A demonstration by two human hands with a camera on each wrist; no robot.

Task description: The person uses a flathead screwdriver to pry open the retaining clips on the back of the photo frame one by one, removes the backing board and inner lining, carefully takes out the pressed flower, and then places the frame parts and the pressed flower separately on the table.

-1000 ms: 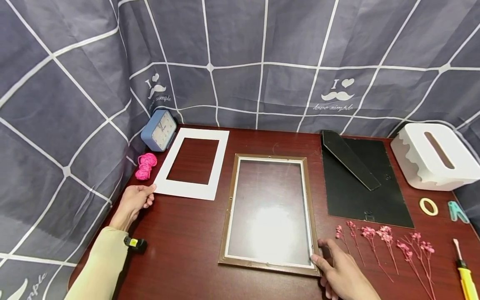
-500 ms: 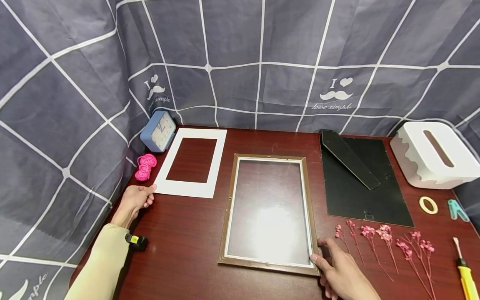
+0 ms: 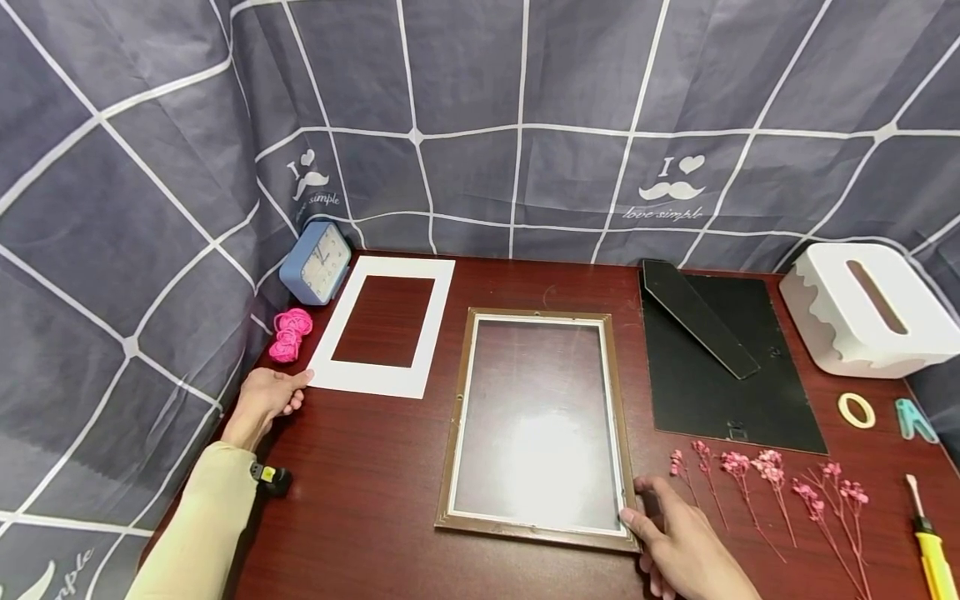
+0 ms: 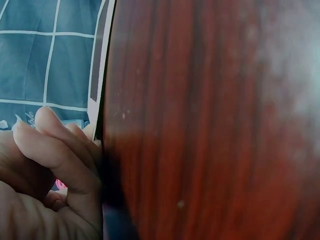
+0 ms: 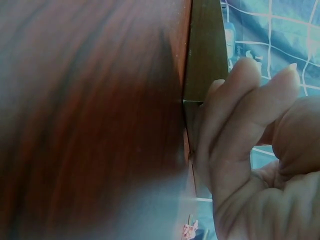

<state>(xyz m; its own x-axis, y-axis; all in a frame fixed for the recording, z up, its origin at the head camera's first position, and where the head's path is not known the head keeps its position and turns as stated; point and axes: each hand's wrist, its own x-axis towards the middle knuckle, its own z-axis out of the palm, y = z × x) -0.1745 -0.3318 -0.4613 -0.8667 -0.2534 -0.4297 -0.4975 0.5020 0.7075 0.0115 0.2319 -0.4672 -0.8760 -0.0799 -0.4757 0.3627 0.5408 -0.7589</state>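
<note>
My left hand (image 3: 268, 398) pinches the near left corner of a white picture mat (image 3: 367, 379) with a rectangular cut-out. In the left wrist view, the fingers of that hand (image 4: 60, 155) meet the thin edge of the mat (image 4: 104, 55) close over the wood. To the right lies a brown picture frame (image 3: 525, 537) with a glossy clear pane inside a white inner edge. My right hand (image 3: 678, 537) holds its near right corner, thumb on top and the other fingers at the side. The right wrist view shows these fingers against the side of the frame (image 5: 206, 47).
Pink yarn (image 3: 289, 335) and a blue clock (image 3: 317, 262) stand at the left. A black frame back (image 3: 720, 408) with its stand lies right, beside a white tissue box (image 3: 840, 333). Pink dried flowers (image 3: 738, 467), a tape roll (image 3: 857, 411), a teal clip (image 3: 913, 421) and a yellow-handled screwdriver (image 3: 933, 558) lie nearer.
The mat's right side has shifted very slightly left while my left hand keeps its pinch. My right hand and the picture frame have not visibly moved.
</note>
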